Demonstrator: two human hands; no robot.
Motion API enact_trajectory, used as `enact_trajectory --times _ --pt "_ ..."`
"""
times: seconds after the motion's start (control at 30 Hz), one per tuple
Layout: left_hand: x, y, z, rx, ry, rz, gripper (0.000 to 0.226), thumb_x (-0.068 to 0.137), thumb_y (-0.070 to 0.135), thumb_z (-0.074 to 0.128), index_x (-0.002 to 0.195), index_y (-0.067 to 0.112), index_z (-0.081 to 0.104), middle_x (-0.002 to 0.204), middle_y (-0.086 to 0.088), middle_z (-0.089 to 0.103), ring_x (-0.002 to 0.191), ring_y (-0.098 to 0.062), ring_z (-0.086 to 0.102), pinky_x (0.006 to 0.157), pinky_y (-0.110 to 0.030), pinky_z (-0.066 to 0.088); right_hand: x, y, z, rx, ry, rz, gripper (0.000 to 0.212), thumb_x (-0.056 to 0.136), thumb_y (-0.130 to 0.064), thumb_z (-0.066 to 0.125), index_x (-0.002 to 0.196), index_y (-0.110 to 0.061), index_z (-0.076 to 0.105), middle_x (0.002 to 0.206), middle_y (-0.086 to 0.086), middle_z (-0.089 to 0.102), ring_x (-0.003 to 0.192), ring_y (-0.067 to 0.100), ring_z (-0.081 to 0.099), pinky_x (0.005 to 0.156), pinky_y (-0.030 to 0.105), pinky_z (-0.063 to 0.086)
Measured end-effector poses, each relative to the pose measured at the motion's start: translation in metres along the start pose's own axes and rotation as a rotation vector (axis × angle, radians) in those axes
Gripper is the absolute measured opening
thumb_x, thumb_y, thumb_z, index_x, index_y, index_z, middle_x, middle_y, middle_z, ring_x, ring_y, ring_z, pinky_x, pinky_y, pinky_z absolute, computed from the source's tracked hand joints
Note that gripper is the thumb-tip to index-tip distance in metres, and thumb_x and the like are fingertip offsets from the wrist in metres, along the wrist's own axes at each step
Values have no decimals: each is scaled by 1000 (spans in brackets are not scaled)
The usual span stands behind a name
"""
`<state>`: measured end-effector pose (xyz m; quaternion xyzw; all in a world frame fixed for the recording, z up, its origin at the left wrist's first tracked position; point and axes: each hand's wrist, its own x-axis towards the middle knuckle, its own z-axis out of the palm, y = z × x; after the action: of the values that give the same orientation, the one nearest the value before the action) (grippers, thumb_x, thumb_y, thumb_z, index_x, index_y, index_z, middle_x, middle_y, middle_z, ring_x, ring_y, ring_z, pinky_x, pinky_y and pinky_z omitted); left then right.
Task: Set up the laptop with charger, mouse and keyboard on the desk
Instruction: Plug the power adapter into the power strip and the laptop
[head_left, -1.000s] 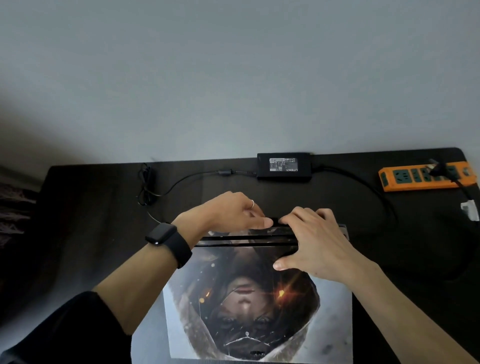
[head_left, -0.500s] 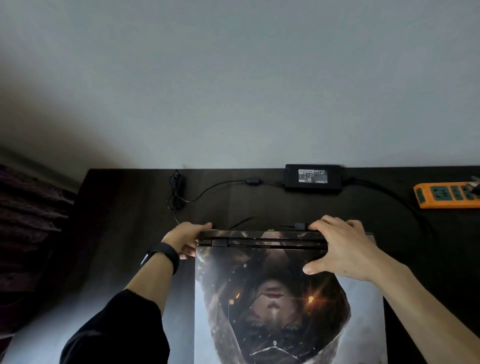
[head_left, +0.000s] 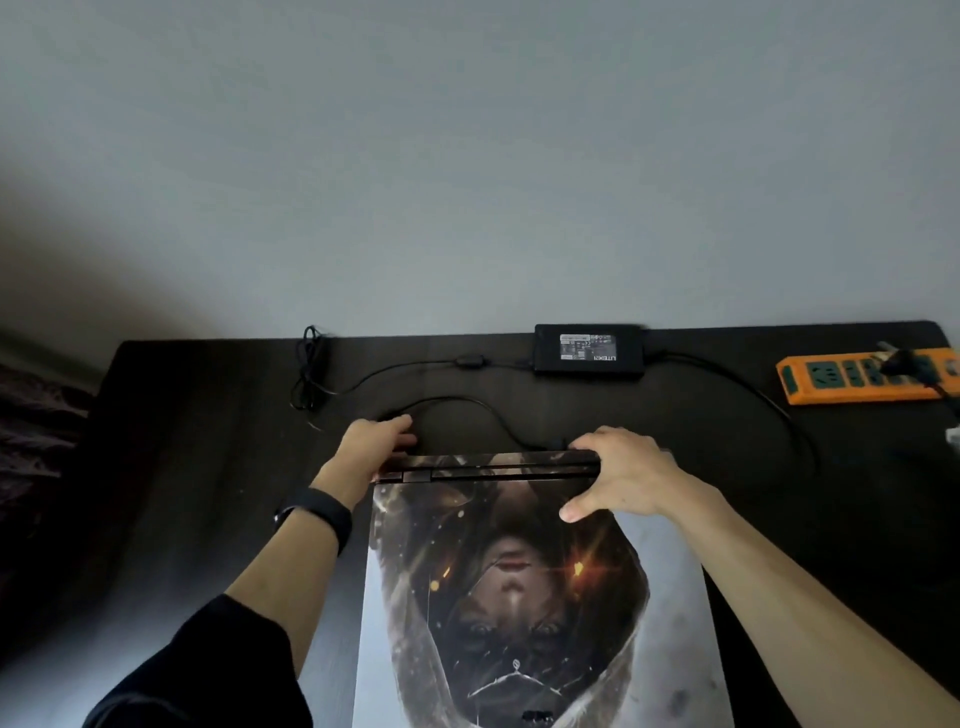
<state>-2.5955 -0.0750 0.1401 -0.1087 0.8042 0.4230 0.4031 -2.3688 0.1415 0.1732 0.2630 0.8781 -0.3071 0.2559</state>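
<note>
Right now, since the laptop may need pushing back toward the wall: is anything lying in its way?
Yes. The charger cable loops on the desk just behind the laptop, and the power brick sits farther back by the wall. The left hand is there too.

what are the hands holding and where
The right hand grips the laptop at its far hinge edge; left hand is at the far left corner, its hold unclear.
</note>
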Motion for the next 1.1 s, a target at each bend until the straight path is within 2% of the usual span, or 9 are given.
enact_trajectory --times 0.07,0.17,0.23,0.37,0.5,0.67,0.83,0.93,1.1 --pt "-3 -7 9 167 104 80 30 89 37 67 101 9 68 106 -9 72 97 -26 66 92 -39 53 3 3 3 0 9 0 100 60 -63 84 146 -29 47 140 -5 50 137 21 32 100 43 35" --pt "-19 -18 27 310 285 121 47 88 36 62 128 12 56 123 -6 64 108 -24 58 92 -36 47 2 9 11 0 44 -14 97 58 -67 82 142 -30 51 137 -8 38 131 19 31 99 45 40" --pt "-31 -25 46 465 386 166 52 90 36 57 136 15 49 136 -9 53 126 -30 45 104 -43 38 -2 13 17 10 116 -30 89 59 -66 82 136 -29 56 135 -8 28 127 18 31 95 40 41" --pt "-48 -42 85 794 485 362 50 91 44 53 134 19 53 142 -10 45 137 -31 29 112 -50 21 -10 21 33 44 226 -33 86 66 -68 76 140 -33 51 144 -7 31 133 19 32 109 41 34" --pt "-64 -53 125 867 443 617 39 92 40 55 123 17 64 133 -8 56 131 -31 43 110 -54 28 -28 33 58 131 420 -26 81 77 -65 69 144 -27 47 152 -4 32 142 20 29 118 44 31" --pt "-100 -59 169 926 334 803 53 86 44 49 131 17 56 134 -6 54 128 -28 47 108 -55 30 -70 52 83 301 633 89 53 91 -38 68 140 -23 51 151 -5 36 141 12 32 111 25 35" --pt "-128 -69 204 1109 55 1056 57 85 44 54 138 21 50 142 -5 49 136 -26 40 113 -55 25 -127 86 103 563 813 299 34 91 -22 71 122 -30 60 124 -16 55 108 -6 57 93 25 55" --pt "-139 -66 229 1121 -20 1134 56 88 42 54 140 23 47 143 -3 47 136 -24 41 113 -56 28 -156 113 103 692 939 425 23 91 -16 70 109 -30 64 106 -16 63 94 -2 62 84 26 58" --pt "-159 -40 283 1028 -16 1293 53 88 44 53 137 24 49 140 0 49 133 -21 43 111 -51 32 -170 191 68 699 1152 586 31 89 -22 71 117 -22 58 112 -2 59 85 6 60 74 22 51"
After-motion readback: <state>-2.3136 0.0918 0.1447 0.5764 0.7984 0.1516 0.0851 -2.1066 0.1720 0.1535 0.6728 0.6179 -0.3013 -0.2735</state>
